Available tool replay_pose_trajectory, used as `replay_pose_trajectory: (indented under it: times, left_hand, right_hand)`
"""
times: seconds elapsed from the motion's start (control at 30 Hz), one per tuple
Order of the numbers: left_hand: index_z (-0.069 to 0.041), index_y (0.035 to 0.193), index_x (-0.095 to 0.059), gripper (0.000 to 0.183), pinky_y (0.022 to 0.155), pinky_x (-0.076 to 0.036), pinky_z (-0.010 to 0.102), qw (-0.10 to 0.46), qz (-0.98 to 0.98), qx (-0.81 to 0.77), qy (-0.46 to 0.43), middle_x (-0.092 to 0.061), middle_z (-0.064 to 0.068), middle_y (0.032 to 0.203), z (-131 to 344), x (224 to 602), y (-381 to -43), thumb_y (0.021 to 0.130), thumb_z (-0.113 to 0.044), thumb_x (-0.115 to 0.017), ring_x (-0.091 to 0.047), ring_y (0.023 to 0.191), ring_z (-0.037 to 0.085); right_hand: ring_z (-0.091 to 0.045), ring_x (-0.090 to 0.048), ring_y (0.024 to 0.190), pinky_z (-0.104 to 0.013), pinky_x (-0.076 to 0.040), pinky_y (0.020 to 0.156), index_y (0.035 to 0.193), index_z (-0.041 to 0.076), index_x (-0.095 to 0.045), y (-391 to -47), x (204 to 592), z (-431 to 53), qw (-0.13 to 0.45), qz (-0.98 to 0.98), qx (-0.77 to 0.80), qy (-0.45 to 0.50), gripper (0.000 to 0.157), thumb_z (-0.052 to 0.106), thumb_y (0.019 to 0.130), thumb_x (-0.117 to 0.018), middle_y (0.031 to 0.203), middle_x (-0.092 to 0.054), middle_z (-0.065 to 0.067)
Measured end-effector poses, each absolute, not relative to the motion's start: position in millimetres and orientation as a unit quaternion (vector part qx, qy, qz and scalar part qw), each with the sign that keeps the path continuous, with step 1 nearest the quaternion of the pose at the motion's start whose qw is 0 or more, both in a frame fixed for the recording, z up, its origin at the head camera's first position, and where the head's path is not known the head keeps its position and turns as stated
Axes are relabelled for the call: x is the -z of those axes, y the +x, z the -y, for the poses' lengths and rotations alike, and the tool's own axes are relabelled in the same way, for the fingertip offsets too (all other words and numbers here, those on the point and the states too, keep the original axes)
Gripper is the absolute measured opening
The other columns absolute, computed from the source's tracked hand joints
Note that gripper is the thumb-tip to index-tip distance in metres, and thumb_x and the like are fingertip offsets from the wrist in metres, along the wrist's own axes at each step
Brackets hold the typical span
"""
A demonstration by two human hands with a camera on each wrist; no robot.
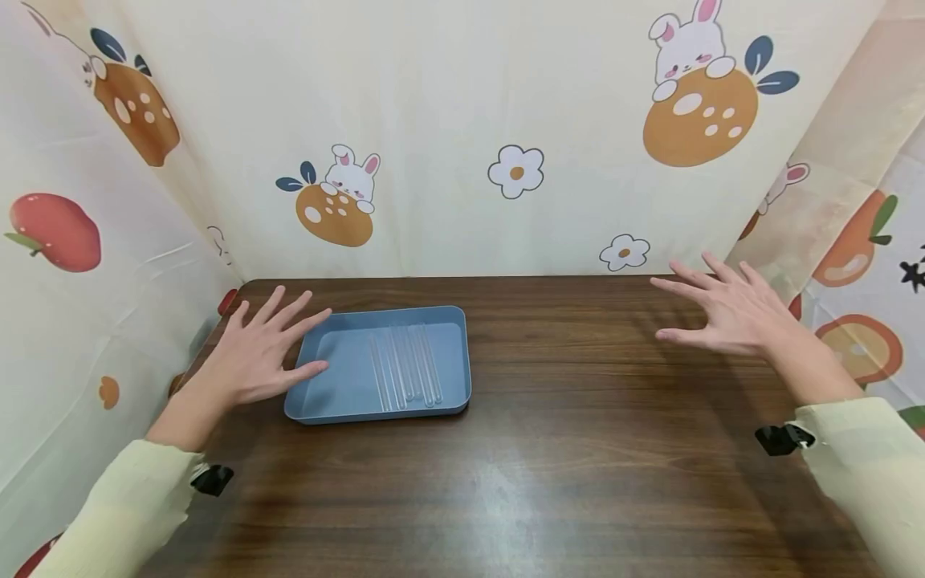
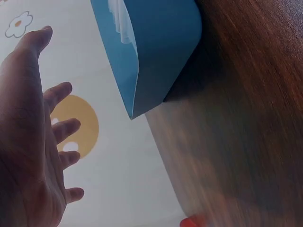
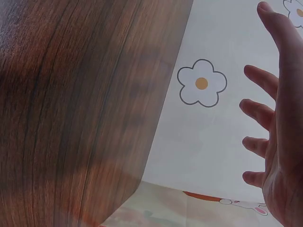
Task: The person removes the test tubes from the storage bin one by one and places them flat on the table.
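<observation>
A shallow blue tray [image 1: 340,385] lies on the left half of the wooden table. Several clear glass-like tubes with rounded ends [image 1: 408,369] rest side by side in it, toward its right part. My left hand [image 1: 256,353] hovers at the tray's left side with fingers spread, thumb and index overlapping the rim in the head view; it holds nothing. In the left wrist view the tray's corner [image 2: 161,61] rises beside the spread left hand [image 2: 28,127]. Far to the right, my right hand [image 1: 730,309] is held over the table's back right part, fingers spread and holding nothing.
The dark wooden table [image 1: 549,466] runs back to a cream curtain [image 1: 448,96] printed with rabbits, fruit and flowers. Printed curtains also hang along the left side [image 1: 65,337] and the right side [image 1: 860,241]. A black wrist camera [image 1: 784,439] sits at the right cuff.
</observation>
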State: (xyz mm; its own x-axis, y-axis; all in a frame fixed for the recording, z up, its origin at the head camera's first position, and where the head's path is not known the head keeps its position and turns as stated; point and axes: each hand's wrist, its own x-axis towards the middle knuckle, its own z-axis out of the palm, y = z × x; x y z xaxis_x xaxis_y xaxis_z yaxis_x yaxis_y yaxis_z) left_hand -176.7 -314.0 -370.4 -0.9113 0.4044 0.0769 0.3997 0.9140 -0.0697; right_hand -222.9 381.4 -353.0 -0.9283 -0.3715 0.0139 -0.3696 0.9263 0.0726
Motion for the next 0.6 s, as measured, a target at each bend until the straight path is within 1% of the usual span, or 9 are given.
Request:
replay_pose_trajectory:
  times: [0.17,0.33,0.6]
  left_hand:
    - [-0.029,0.173,-0.045,0.087,0.126,-0.026,0.089,0.041,0.978,-0.028,-0.202,-0.037,0.018,0.184,320,372,-176,0.1,-0.071,-0.066,-0.028,0.171,0.055]
    - [-0.028,0.173,-0.046,0.086,0.125,-0.024,0.091,0.039,0.978,-0.01,-0.204,-0.037,0.018,0.185,327,370,-175,0.1,-0.068,-0.068,-0.028,0.171,0.056]
    - [-0.026,0.172,-0.047,0.085,0.122,-0.021,0.094,0.005,0.973,0.102,-0.209,-0.031,0.016,0.187,333,374,-175,0.098,-0.055,-0.078,-0.023,0.173,0.055]
  right_hand:
    - [-0.058,-0.033,0.167,-0.087,-0.025,0.125,0.167,0.033,-0.054,-220,355,-385,0.028,0.981,0.027,0.189,0.09,0.074,0.09,-0.078,0.181,-0.044,-0.017]
    - [-0.06,-0.035,0.165,-0.088,-0.026,0.123,0.166,0.032,-0.056,-220,355,-391,0.04,0.98,0.024,0.192,0.089,0.071,0.09,-0.08,0.178,-0.048,-0.02]
    - [-0.06,-0.035,0.165,-0.086,-0.026,0.124,0.166,0.034,-0.055,-217,357,-390,0.041,0.981,0.02,0.188,0.087,0.071,0.091,-0.079,0.178,-0.049,-0.018]
